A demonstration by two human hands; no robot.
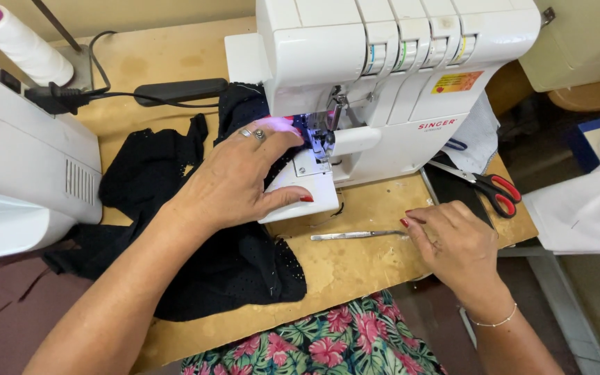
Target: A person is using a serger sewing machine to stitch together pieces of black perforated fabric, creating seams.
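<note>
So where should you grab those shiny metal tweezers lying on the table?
Probably at the wide end of the tweezers, nearest the right hand, coming down from above. They lie flat on the wooden table, tips pointing left toward the black fabric, so pinching their two long edges looks easiest.

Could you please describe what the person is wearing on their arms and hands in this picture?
Both forearms are bare, with no sleeves in view. The left hand wears silver-coloured rings on two fingers, and its thumbnail is painted red. The right hand also shows a red-painted nail, and a thin beaded bracelet circles that wrist. No gloves or watch are visible.
</note>
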